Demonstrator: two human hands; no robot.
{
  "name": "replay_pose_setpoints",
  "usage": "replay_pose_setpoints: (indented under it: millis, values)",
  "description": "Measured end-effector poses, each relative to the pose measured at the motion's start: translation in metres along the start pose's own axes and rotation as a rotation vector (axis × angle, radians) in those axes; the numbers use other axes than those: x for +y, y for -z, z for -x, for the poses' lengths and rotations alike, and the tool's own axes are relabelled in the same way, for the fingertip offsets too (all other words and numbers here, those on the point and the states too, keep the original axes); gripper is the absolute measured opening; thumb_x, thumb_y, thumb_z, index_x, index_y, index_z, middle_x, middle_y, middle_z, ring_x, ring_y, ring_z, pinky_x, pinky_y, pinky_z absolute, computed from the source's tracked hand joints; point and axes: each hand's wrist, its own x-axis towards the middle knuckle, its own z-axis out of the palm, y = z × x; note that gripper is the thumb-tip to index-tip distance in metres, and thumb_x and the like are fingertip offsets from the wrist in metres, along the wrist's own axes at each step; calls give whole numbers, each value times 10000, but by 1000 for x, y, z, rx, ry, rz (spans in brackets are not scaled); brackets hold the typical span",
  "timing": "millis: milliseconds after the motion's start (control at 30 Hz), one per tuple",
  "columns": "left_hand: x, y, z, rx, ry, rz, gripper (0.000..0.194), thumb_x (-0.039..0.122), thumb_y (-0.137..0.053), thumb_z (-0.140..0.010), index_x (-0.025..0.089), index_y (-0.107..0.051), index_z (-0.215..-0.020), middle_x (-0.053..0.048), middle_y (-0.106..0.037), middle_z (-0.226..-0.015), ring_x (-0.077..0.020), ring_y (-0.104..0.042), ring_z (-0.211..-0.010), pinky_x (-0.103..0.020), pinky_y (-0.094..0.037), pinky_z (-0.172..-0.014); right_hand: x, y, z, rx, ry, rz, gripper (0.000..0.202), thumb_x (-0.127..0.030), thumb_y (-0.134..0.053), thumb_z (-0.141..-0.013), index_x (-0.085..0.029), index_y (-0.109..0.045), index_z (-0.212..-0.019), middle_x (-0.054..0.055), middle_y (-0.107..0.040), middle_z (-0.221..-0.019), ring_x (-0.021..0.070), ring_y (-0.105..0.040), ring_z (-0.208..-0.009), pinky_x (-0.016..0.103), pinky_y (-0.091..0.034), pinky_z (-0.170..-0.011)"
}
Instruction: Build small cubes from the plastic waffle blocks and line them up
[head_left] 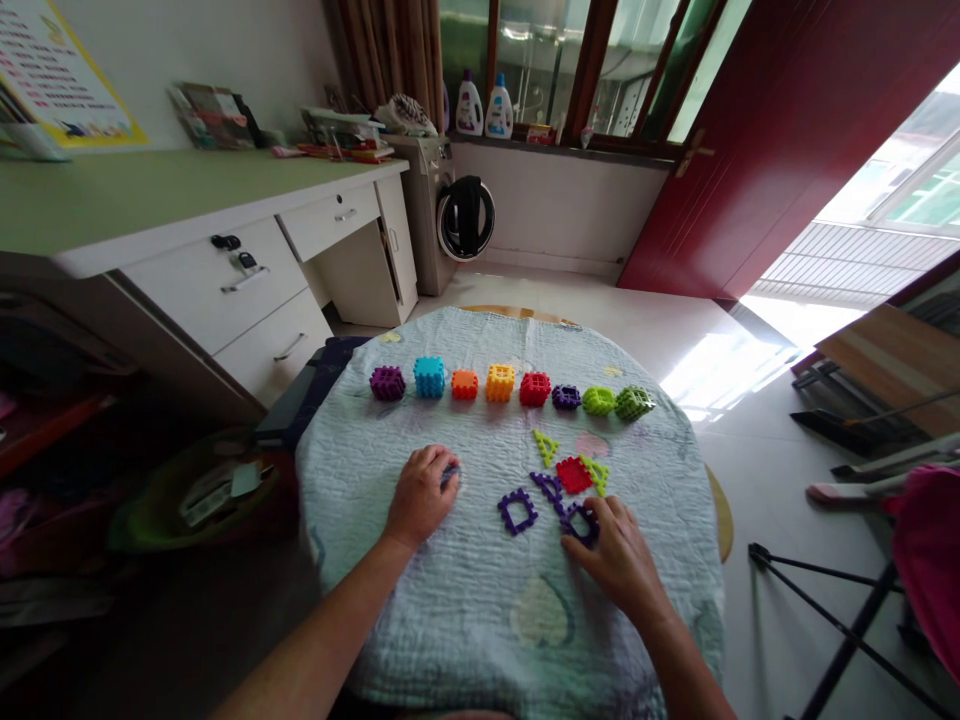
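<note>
My left hand (425, 492) rests on the cloth-covered table (480, 620), its fingers curled round a small dark piece (449, 474) that is mostly hidden. Over to the right, my right hand (616, 550) has thumb and fingers on a purple square frame (579, 524). Beside that frame lie a purple triangular piece (549, 487), a red square (574, 475) and a lime triangle (597, 475). Another lime triangle (545, 447) is farther back, and a second purple square frame (517, 511) lies between my hands.
Behind my hands stands a row of several coloured blocks, from a purple cube (388, 383) to a green one (634, 402). A white desk (225, 280) is at the left, a washing machine (431, 200) beyond, and a folding stand (847, 635) at the right.
</note>
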Motion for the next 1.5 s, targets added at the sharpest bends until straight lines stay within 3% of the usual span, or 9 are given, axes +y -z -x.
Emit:
replay_pose_setpoints:
  millis: [100,200,300,433,900,1067,1200,1333,1500]
  values:
    - [0,0,0,2,-5,-10,140,185,-565,-792,244,-620,-907,-58,-614,-1015,-245,-549,-998,-407,-455,-934,-9,1,-4,-9,22,-96,295,-261,-633,-721,-201,-587,-1006,64,-565,-972,241,-538,-937,384,-446,-868]
    - [1,1,0,3,-7,-20,135,188,-564,-796,242,-618,-906,-57,-611,-1015,-242,-551,-987,-404,-456,-926,-30,4,-15,-55,189,-198,464,-161,-605,-692,-207,-544,-1149,84,-539,-1113,252,-498,-1068,398,-414,-958]
    - [2,1,1,3,-6,-20,131,186,-565,-797,232,-615,-908,-60,-610,-1010,-240,-548,-983,-407,-457,-922,-56,7,-29,-181,356,-202,532,-107,-581,-714,-221,-524,-1230,87,-518,-1173,236,-475,-1084,383,-401,-971]
    - [2,1,1,6,-2,-20,133,181,-571,-796,229,-612,-913,-61,-608,-1010,-237,-546,-986,-405,-457,-925,-77,6,-46,-379,447,-66,498,-54,-581,-703,-261,-596,-1155,69,-522,-1196,231,-465,-1070,384,-392,-941]
    - [3,0,1,18,-4,-13,128,153,-577,-790,213,-605,-900,-51,-599,-994,-226,-535,-976,-392,-450,-915,-82,4,-59,-477,449,159,451,-206,-670,-684,-222,-615,-1132,86,-555,-1157,261,-469,-1059,380,-353,-912]
    - [1,-1,1,19,-11,-14,137,157,-572,-792,217,-610,-908,-52,-600,-999,-226,-533,-972,-395,-451,-908,-89,1,-58,-467,508,228,353,-214,-667,-634,-172,-613,-980,105,-572,-1071,266,-473,-1008,369,-360,-865]
    - [1,-1,1,19,-6,3,136,164,-564,-793,217,-612,-909,-49,-603,-998,-226,-534,-981,-395,-450,-911,-75,13,-81,-368,541,132,362,-253,-673,-627,-192,-600,-977,68,-560,-1028,237,-469,-973,336,-350,-832]
    - [0,-1,1,28,-6,7,130,169,-563,-788,219,-619,-894,-48,-609,-995,-226,-538,-982,-394,-453,-910,-38,37,-137,-142,341,157,428,-277,-646,-669,-194,-590,-1085,72,-555,-1042,242,-462,-975,338,-326,-825]
    - [0,-2,1,32,-1,7,131,164,-560,-789,220,-615,-894,-48,-612,-994,-224,-546,-976,-391,-457,-902,-2,50,-201,-106,176,335,479,-366,-642,-683,-184,-592,-1123,99,-568,-1096,284,-454,-1034,359,-306,-832]
